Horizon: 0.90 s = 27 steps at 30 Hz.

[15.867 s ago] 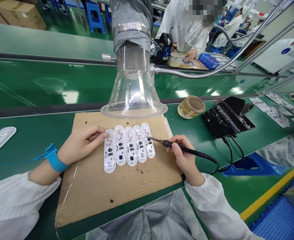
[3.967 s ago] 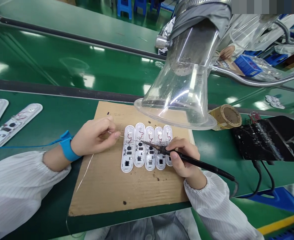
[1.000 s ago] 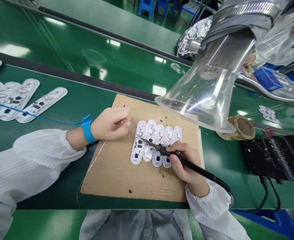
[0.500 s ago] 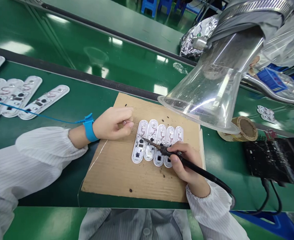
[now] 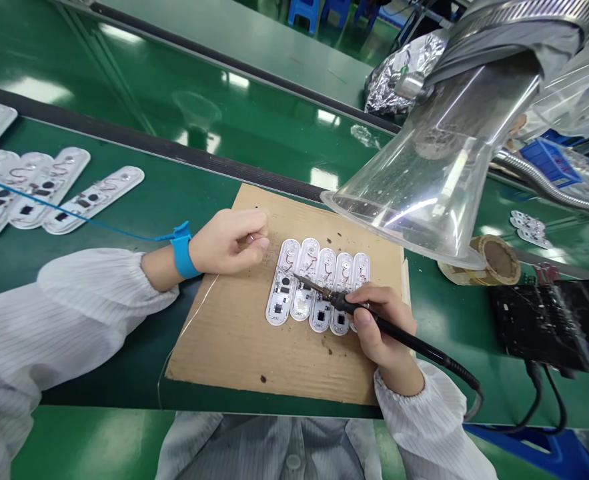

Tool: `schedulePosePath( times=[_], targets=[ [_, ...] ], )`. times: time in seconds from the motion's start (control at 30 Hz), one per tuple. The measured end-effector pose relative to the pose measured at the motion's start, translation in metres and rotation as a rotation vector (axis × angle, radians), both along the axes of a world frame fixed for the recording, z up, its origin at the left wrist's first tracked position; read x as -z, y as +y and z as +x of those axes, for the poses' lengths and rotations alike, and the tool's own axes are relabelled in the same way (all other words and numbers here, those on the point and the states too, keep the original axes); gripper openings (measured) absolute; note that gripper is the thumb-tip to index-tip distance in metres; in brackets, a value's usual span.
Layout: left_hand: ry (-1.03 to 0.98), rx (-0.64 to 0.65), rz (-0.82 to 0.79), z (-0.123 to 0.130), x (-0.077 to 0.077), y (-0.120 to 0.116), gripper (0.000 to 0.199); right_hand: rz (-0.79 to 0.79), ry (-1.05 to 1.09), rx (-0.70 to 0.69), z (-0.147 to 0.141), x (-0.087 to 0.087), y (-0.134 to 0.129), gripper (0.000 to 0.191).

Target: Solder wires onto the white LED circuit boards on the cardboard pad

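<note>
My right hand (image 5: 381, 327) is wrapped round the black handle of a soldering iron (image 5: 344, 301). Its metal tip points left, over the upper middle of the second board from the left. Several white oval circuit boards (image 5: 279, 290) with red wires and black chips lie side by side on a cardboard sheet (image 5: 224, 347). To their upper left my left hand (image 5: 231, 241) is closed in a pinch on thin solder wire (image 5: 194, 315), which runs from the table edge up under the hand. A blue wrist strap (image 5: 184, 252) circles my left wrist.
A clear fume hood (image 5: 414, 173) hangs over the cardboard's upper right. Beside it lie a cardboard roll (image 5: 497, 259) and a black box (image 5: 539, 320) with cables. More oval boards (image 5: 94, 200) lie at left, crossed by the strap's blue cord (image 5: 64, 212).
The soldering iron's tip has shifted slightly right, from the leftmost board to the second one. My left hand keeps its pinch. The whole view has shifted a little.
</note>
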<state>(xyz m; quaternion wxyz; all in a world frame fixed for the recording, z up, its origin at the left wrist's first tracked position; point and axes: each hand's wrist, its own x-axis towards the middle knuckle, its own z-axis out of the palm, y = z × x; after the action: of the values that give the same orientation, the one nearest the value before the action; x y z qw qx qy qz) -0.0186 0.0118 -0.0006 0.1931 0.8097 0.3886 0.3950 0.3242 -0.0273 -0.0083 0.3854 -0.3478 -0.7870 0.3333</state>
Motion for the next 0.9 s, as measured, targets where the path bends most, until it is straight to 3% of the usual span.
schedulePosePath(
  times=[0.4, 0.9],
  targets=[
    [-0.007, 0.031, 0.139, -0.001, 0.003, 0.000, 0.027, -0.010, -0.005, -0.052, -0.012, -0.009, -0.001, 0.013],
    [-0.005, 0.057, 0.143, 0.000, 0.002, 0.001, 0.027, 0.064, -0.138, -0.080, -0.025, -0.021, 0.002, 0.011]
  ],
)
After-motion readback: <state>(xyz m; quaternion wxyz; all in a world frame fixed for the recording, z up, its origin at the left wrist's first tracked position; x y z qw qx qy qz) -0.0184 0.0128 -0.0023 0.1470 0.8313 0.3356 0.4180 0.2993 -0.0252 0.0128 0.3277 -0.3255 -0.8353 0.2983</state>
